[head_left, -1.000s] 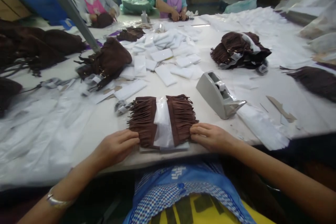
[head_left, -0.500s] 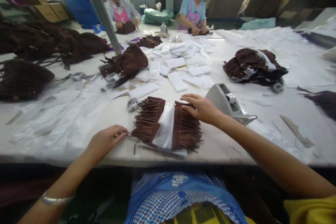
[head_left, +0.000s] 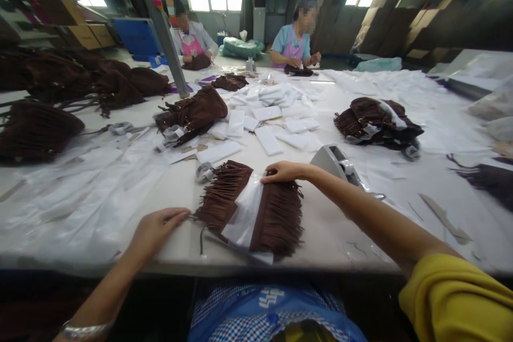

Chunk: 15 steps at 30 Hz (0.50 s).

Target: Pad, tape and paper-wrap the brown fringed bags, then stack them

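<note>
A dark brown fringed bag (head_left: 280,214) lies on the table in front of me, tilted slightly. A strip of clear-white plastic (head_left: 242,216) runs down its middle. My right hand (head_left: 282,171) reaches over the top edge, thumb and fingers closed on the bag beside the plastic. At the lower left, my left hand (head_left: 158,227) pinches the end of a thin dark cord that comes from the bag's corner. A roll-like, clear-wrapped bundle (head_left: 205,172) touches the bag's upper left side.
A grey tape dispenser (head_left: 332,163) stands beyond my right forearm. White packets (head_left: 268,140) are heaped mid-table. More brown bags (head_left: 196,112) lie left and right (head_left: 377,123). Plastic sheets (head_left: 92,203) cover the left side. A metal post (head_left: 164,32) rises at left. Two people work opposite.
My right hand has moved left along the bag's top edge and closed on it. The bag has turned slightly. My left hand stays near its lower left corner. The view has tipped up.
</note>
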Each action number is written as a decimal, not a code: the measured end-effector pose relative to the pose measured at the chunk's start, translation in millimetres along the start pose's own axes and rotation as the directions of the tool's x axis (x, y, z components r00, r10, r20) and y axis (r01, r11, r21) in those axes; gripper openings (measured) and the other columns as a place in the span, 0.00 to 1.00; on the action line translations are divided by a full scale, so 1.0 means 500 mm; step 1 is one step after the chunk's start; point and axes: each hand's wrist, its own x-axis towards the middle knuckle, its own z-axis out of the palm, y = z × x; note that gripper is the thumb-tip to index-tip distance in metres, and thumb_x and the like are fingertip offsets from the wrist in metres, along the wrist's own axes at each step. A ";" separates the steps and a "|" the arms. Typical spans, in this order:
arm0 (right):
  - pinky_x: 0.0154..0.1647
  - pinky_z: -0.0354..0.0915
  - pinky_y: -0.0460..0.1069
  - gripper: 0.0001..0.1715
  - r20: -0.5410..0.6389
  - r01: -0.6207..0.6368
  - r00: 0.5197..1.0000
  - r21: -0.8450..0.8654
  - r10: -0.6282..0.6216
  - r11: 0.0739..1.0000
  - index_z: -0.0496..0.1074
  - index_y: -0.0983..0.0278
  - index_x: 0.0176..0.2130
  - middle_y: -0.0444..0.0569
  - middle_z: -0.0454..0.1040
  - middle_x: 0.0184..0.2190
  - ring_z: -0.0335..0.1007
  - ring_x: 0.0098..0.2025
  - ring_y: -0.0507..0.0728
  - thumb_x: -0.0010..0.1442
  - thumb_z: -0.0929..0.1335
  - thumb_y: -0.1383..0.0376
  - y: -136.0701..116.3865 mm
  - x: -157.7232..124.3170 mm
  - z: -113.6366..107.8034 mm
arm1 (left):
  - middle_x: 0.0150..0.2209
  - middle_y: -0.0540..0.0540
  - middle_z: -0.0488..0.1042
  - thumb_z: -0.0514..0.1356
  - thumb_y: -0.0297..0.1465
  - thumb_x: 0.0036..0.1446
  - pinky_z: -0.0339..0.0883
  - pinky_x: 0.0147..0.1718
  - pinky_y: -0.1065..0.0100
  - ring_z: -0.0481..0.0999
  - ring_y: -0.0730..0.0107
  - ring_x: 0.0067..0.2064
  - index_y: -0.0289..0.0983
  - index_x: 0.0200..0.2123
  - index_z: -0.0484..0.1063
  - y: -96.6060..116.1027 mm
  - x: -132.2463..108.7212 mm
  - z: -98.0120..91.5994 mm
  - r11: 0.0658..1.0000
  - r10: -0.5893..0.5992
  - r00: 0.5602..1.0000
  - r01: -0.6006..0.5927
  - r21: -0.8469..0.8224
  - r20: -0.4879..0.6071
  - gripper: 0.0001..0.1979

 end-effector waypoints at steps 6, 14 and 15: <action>0.34 0.63 0.45 0.36 0.236 -0.153 0.970 0.449 0.048 0.880 0.76 0.67 0.42 0.49 0.77 0.39 0.70 0.39 0.54 0.48 0.74 0.41 -0.003 -0.045 0.015 | 0.32 0.43 0.81 0.55 0.58 0.54 0.76 0.31 0.62 0.82 0.58 0.32 0.37 0.41 0.76 0.013 -0.084 0.030 0.913 -0.180 0.981 0.195 -0.358 0.078 0.31; 0.38 0.69 0.44 0.31 0.273 -0.166 0.955 0.811 -0.112 0.560 0.74 0.66 0.47 0.50 0.78 0.44 0.75 0.42 0.53 0.52 0.75 0.48 -0.014 -0.114 0.078 | 0.51 0.39 0.78 0.59 0.61 0.49 0.73 0.49 0.51 0.77 0.46 0.53 0.41 0.59 0.68 0.135 -0.244 0.143 0.331 -0.334 0.812 0.577 -0.747 0.480 0.42; 0.41 0.70 0.45 0.32 0.265 -0.167 0.956 0.842 -0.125 0.513 0.74 0.66 0.46 0.50 0.78 0.44 0.75 0.43 0.54 0.51 0.76 0.47 -0.019 -0.120 0.092 | 0.51 0.40 0.78 0.59 0.62 0.48 0.73 0.49 0.49 0.76 0.45 0.54 0.43 0.61 0.66 0.124 -0.244 0.147 0.325 -0.315 0.811 0.580 -0.747 0.493 0.43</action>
